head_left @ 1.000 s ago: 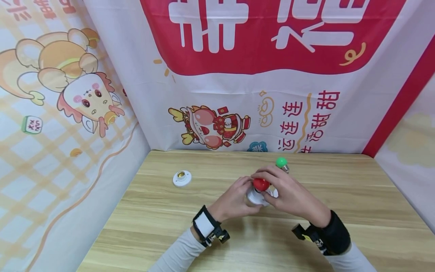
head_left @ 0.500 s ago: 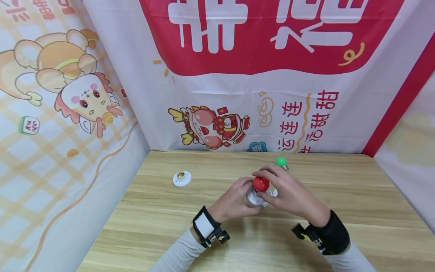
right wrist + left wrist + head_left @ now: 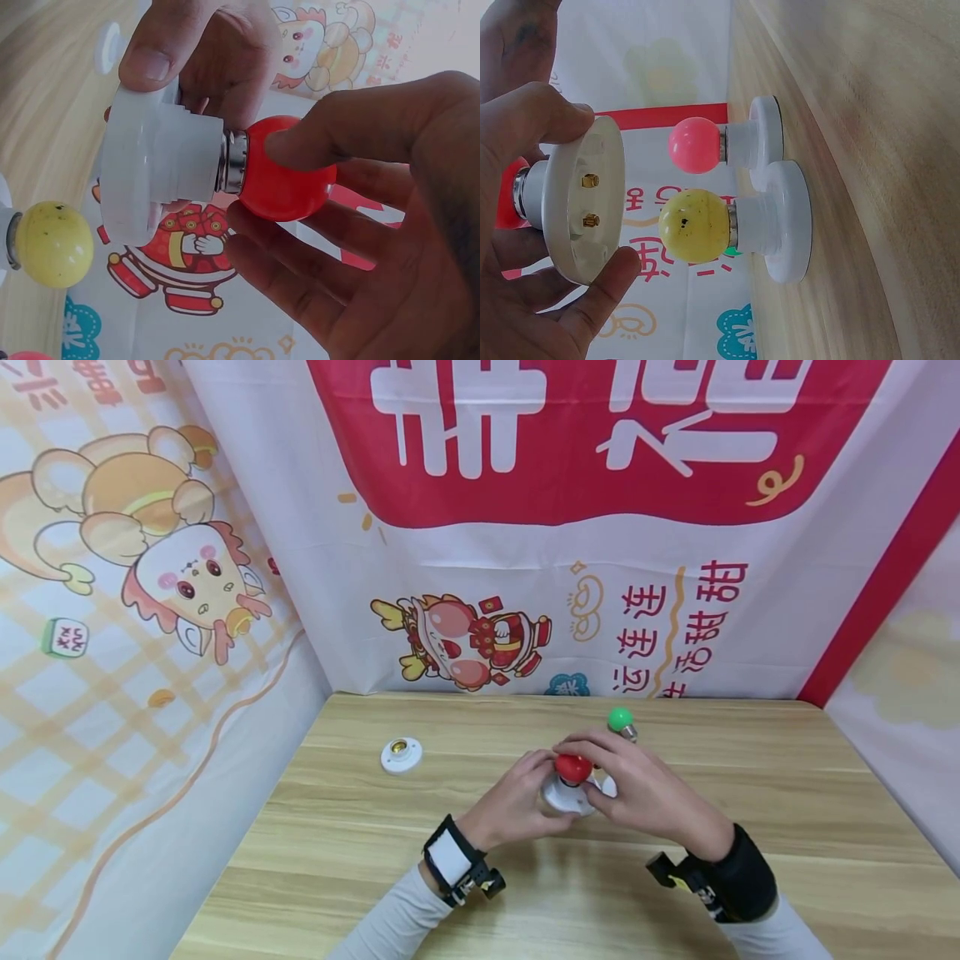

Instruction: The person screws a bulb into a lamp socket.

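Observation:
My left hand [image 3: 517, 802] grips a round white lamp holder [image 3: 127, 172] by its rim, lifted off the table. Two brass contacts [image 3: 591, 181] show on its underside in the left wrist view. A red bulb [image 3: 289, 187] sits in the holder's socket, part of its metal screw cap [image 3: 235, 161] still visible. My right hand [image 3: 637, 789] holds this bulb, thumb on one side and fingers on the other. Just beyond the hands, a yellow bulb [image 3: 694, 225] and a pinkish-red bulb [image 3: 695, 145] stand in white holders on the table.
A white lamp holder [image 3: 402, 755] without a bulb lies at the left on the wooden table [image 3: 337, 860]. A loose green bulb [image 3: 620, 719] lies behind my right hand. A printed cloth [image 3: 465, 552] hangs along the table's back edge.
The right hand's fingers and thumb have shifted slightly around the red bulb. Bulb and holder have moved a little to the left. The left hand keeps its grip.

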Action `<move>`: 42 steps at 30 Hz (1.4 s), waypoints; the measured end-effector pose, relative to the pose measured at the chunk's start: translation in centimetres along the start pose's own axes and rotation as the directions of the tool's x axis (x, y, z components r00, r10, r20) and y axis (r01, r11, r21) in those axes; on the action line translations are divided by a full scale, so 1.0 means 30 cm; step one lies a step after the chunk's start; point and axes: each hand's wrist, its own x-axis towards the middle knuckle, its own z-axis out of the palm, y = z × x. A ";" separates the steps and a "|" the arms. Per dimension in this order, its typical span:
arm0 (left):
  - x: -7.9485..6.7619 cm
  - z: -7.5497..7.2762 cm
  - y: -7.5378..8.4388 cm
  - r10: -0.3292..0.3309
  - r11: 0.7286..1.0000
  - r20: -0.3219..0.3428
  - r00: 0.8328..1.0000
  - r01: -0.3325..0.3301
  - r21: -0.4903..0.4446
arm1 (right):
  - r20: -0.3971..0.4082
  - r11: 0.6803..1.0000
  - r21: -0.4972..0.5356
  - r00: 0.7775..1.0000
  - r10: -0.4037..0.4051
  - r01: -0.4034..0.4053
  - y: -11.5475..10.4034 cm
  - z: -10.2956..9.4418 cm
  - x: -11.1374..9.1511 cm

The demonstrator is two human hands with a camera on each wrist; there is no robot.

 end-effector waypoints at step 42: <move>-0.006 -0.002 0.010 -0.020 1.000 0.003 1.000 0.020 0.002 | -0.010 1.000 -0.004 1.000 -0.027 0.027 -0.004 0.001 0.004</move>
